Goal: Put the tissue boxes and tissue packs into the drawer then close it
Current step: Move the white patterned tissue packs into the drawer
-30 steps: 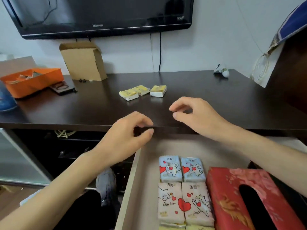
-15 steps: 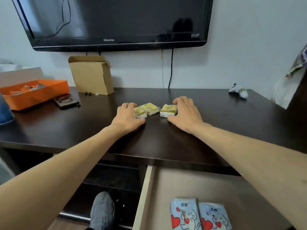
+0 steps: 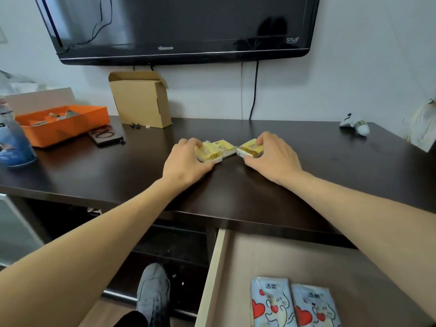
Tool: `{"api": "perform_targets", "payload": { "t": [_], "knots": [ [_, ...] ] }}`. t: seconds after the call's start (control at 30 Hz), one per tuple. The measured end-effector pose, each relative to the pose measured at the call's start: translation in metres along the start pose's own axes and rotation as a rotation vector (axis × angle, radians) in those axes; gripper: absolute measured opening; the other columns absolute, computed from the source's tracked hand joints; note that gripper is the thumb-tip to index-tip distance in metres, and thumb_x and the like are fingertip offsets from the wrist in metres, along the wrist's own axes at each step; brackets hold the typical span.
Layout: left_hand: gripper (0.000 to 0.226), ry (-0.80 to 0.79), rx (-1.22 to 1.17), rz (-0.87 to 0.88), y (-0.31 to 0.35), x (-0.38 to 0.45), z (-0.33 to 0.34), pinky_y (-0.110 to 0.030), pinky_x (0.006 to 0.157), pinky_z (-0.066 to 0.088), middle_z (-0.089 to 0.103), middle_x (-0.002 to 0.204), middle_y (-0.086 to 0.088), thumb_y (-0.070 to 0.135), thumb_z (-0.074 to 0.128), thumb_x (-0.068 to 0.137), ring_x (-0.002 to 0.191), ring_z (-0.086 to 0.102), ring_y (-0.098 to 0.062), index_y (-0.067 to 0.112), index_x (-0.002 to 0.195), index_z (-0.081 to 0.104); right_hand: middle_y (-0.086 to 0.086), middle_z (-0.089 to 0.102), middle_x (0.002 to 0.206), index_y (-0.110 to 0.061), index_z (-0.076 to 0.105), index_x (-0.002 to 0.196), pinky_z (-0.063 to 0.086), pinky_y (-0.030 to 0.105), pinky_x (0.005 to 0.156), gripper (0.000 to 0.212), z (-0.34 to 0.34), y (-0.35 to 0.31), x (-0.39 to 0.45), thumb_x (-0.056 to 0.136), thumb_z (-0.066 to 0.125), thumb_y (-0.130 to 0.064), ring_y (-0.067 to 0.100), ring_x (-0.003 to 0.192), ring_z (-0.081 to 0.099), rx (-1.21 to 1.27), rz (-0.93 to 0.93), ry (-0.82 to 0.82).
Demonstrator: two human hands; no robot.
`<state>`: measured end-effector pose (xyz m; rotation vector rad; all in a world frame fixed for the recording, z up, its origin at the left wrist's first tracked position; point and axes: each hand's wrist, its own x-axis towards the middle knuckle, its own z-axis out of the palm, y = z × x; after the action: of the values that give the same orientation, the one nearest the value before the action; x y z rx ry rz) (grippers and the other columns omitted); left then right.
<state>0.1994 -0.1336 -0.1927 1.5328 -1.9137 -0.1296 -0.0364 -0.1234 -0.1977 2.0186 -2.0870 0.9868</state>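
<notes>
Three small yellow tissue packs lie in a row on the dark tabletop [image 3: 236, 185]. My left hand [image 3: 186, 159] is closed around the left pack [image 3: 208, 154], fingers over its top and thumb under its near edge. My right hand [image 3: 271, 156] grips the right pack [image 3: 250, 148] the same way. The middle pack [image 3: 223, 147] sits untouched between them. Below the table's front edge the light wooden drawer [image 3: 212, 274] stands pulled out, with two blue cat-and-heart tissue packs [image 3: 295, 303] lying flat in it.
An open cardboard box [image 3: 141, 100] stands by the wall under the wall-mounted TV [image 3: 179, 29]. An orange tray [image 3: 63, 123], a phone [image 3: 106, 136] and a blue bottle [image 3: 14, 142] sit at the left. A small white object [image 3: 355, 125] rests far right. My shoe [image 3: 153, 293] shows below.
Both hands reached from above the drawer out over the tabletop and closed on the outer yellow packs. The view tilted upward, hiding most of the drawer's contents.
</notes>
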Motion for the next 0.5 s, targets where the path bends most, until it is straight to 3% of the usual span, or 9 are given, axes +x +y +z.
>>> {"api": "perform_targets", "payload": {
  "t": [0.1, 0.2, 0.3, 0.4, 0.5],
  "knots": [
    [0.055, 0.184, 0.016, 0.095, 0.017, -0.014, -0.012, -0.032, 0.081, 0.046, 0.058, 0.125, -0.003, 0.051, 0.072, 0.077, 0.116, 0.052, -0.022, 0.020, 0.121, 0.061, 0.001, 0.062, 0.124, -0.023, 0.053, 0.118, 0.039, 0.032, 0.068, 0.048, -0.015, -0.011, -0.013, 0.085, 0.073, -0.052, 0.024, 0.112, 0.060, 0.093, 0.051, 0.148],
    [0.051, 0.166, -0.098, 0.107, 0.033, -0.036, -0.030, -0.027, 0.075, 0.043, 0.060, 0.119, -0.001, 0.048, 0.076, 0.075, 0.110, 0.054, -0.019, 0.022, 0.115, 0.060, -0.001, 0.064, 0.122, -0.028, 0.050, 0.111, 0.040, 0.032, 0.065, 0.043, -0.038, -0.014, -0.036, 0.084, 0.073, -0.051, 0.023, 0.108, 0.061, 0.331, 0.136, 0.155],
    [0.045, 0.024, -0.272, 0.098, 0.048, -0.072, -0.055, -0.019, 0.074, 0.046, 0.064, 0.115, 0.004, 0.043, 0.081, 0.075, 0.102, 0.059, -0.012, 0.024, 0.110, 0.060, -0.007, 0.060, 0.115, -0.032, 0.052, 0.109, 0.044, 0.032, 0.073, 0.042, -0.070, -0.009, -0.081, 0.079, 0.071, -0.053, 0.017, 0.108, 0.058, 0.422, 0.117, 0.046],
    [0.039, -0.195, -0.427, 0.114, 0.062, -0.123, -0.077, -0.031, 0.087, 0.054, 0.069, 0.110, 0.010, 0.038, 0.082, 0.077, 0.102, 0.064, -0.004, 0.025, 0.109, 0.063, -0.015, 0.047, 0.110, -0.040, 0.052, 0.103, 0.037, 0.019, 0.076, 0.040, -0.102, -0.002, -0.143, 0.071, 0.067, -0.059, -0.003, 0.107, 0.044, 0.405, 0.068, -0.110],
    [0.036, -0.390, -0.509, 0.159, 0.076, -0.177, -0.090, -0.035, 0.084, 0.056, 0.074, 0.104, 0.011, 0.034, 0.083, 0.077, 0.102, 0.067, -0.004, 0.025, 0.106, 0.065, -0.015, 0.049, 0.107, -0.043, 0.052, 0.098, 0.036, 0.013, 0.075, 0.038, -0.134, 0.000, -0.207, 0.067, 0.065, -0.063, -0.014, 0.103, 0.042, 0.375, 0.021, -0.256]
  ]
}}
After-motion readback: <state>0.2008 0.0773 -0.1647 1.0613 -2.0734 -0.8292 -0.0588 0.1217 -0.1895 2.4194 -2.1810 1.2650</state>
